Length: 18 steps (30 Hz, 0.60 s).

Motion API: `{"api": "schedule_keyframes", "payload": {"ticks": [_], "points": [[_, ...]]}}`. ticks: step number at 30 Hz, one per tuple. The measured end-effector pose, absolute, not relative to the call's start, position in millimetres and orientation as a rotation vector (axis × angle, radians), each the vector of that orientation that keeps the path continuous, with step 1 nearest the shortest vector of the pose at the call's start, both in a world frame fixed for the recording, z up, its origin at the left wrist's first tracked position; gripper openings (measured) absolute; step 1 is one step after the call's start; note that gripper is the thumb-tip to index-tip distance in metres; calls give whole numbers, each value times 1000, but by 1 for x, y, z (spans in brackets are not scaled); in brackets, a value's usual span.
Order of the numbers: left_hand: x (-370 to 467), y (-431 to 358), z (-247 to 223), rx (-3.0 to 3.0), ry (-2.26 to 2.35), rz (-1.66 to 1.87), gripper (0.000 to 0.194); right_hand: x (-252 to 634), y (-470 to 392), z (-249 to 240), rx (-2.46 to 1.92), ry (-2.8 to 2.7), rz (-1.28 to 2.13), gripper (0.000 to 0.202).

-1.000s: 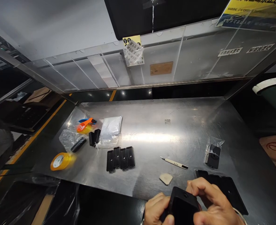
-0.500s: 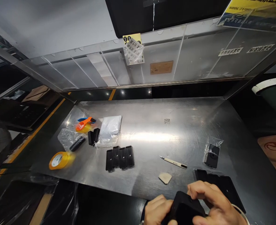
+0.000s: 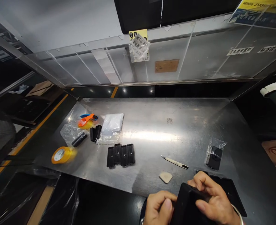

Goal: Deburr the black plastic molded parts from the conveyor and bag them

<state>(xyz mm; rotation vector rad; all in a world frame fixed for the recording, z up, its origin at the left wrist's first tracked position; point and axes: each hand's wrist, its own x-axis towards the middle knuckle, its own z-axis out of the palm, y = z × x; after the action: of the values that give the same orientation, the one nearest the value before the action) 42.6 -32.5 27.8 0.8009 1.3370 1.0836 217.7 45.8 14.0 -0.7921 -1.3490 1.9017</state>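
Observation:
A black box-shaped part (image 3: 189, 203) is held between both hands at the table's front edge, its lower end cut off by the frame. My left hand (image 3: 158, 207) grips its left side, thumb bent. On its right side, my right hand (image 3: 213, 197) has its fingers curled round the upper edge. Behind my right hand lies a flat black tray-like piece (image 3: 233, 190), partly covered. A pen-like knife (image 3: 175, 162) and a small beige pad (image 3: 166, 177) lie just beyond the hands. Farther right, a black part in a clear bag (image 3: 214, 157) rests on the metal.
Several black trays (image 3: 120, 155) lie left of centre on the metal table (image 3: 149, 109). Beyond them are a clear bag stack (image 3: 112, 125), small black blocks (image 3: 95, 133), an orange tape dispenser (image 3: 87, 120) and a yellow tape roll (image 3: 61, 155). A clear panel stands across the back.
The black part has tilted more upright and risen slightly between my hands. My left thumb now shows against its side. The view has shifted slightly.

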Motion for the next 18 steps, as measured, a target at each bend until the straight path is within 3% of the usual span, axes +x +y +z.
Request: {"api": "schedule_keyframes", "payload": {"ticks": [10, 16, 18], "points": [[55, 3, 23, 207, 899, 899, 58, 209, 48, 21, -992, -1707, 1834, 11], [66, 1, 8, 58, 758, 875, 75, 201, 50, 17, -1250, -1463, 2034, 20], [66, -1, 7, 31, 706, 919, 71, 198, 52, 16, -1308, -1276, 2096, 26]]}}
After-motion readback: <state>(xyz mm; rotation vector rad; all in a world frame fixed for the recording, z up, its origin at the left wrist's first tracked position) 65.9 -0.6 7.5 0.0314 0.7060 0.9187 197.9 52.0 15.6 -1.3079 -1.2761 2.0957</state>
